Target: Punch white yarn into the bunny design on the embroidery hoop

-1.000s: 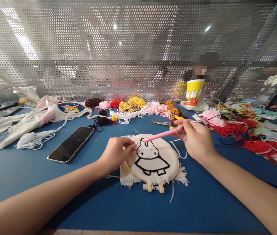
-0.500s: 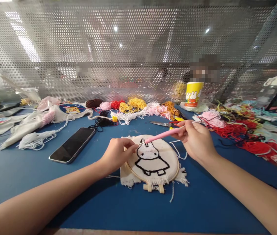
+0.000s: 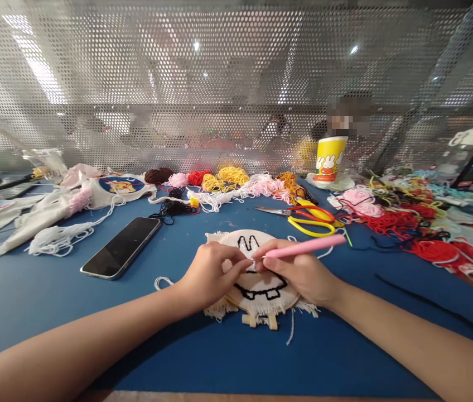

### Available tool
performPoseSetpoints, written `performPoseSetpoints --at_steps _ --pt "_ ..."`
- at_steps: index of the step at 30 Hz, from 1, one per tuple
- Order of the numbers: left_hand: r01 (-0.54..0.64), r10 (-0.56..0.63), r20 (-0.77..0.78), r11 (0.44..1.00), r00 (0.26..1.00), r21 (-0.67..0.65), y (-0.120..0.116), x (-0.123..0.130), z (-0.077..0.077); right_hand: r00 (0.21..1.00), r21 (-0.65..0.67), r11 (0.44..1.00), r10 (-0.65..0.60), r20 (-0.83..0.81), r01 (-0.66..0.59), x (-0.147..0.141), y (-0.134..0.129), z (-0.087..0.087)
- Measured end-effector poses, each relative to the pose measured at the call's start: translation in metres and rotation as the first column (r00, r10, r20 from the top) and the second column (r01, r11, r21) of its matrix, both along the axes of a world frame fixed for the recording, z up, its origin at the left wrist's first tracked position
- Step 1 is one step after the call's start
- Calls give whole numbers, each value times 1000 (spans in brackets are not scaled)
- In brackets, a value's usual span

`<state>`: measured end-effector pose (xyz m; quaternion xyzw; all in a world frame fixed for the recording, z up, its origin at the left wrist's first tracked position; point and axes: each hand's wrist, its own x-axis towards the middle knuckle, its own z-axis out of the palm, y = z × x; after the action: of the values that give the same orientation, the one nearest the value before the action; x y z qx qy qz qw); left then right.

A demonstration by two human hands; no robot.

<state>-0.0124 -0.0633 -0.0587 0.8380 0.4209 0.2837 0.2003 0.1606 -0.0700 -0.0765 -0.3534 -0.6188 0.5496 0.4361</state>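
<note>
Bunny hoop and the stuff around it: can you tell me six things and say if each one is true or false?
1. The right hand holds a pink tool. True.
2. The bunny outline on the hoop is red. False: the bunny outline is black.
3. The left hand is close to the pink tool's tip. True.
4. The phone lies left of the hoop. True.
5. The scissors are in the left hand. False: the scissors lie on the blue table, beyond the hoop.
6. The yellow cup lies on its side. False: the yellow cup stands upright.
</note>
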Motion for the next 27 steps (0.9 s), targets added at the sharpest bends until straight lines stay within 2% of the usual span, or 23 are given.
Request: performPoseSetpoints --at_steps 2,4,6,9,10,12,16,18,20,21,23,25,27 --pt "52 -52 -31 999 998 8 0 -1 0 990 80 997 -16 142 4 2 -3 2" --pt "67 -67 -88 998 994 8 3 -6 3 980 120 993 -42 197 19 3 -5 4" --pt "-11 22 -212 998 977 55 6 -12 8 982 102 994 -50 181 32 4 -8 7" --pt "-154 195 -462 980 865 125 12 -21 13 986 51 998 -37 160 29 3 -12 6" --pt "-170 204 -516 979 832 112 14 -24 13 985 42 999 -29 171 22 3 -13 5" --pt "-166 156 -546 986 823 31 17 -26 11 980 39 999 -26 197 18 2 -14 1" --pt "-177 89 -393 965 915 -195 20 -25 3 973 103 991 -107 205 88 2 -13 -8" --pt "-209 127 -243 915 962 -346 18 -22 2 962 134 983 -151 228 123 1 -13 -9" --pt "-237 254 -44 810 966 -536 14 -18 3 944 151 977 -190 270 153 -1 -13 -8" --pt "-232 343 54 737 938 -635 11 -16 5 934 159 974 -205 292 164 -1 -13 -6" --pt "-168 509 221 611 832 -773 6 -13 8 921 174 970 -221 321 172 -2 -14 -4" --pt "-83 620 328 539 713 -838 3 -9 12 921 191 970 -208 329 151 -1 -14 -3" --pt "30 651 393 495 650 -868 2 -6 14 932 223 969 -179 316 110 -1 -14 -5"
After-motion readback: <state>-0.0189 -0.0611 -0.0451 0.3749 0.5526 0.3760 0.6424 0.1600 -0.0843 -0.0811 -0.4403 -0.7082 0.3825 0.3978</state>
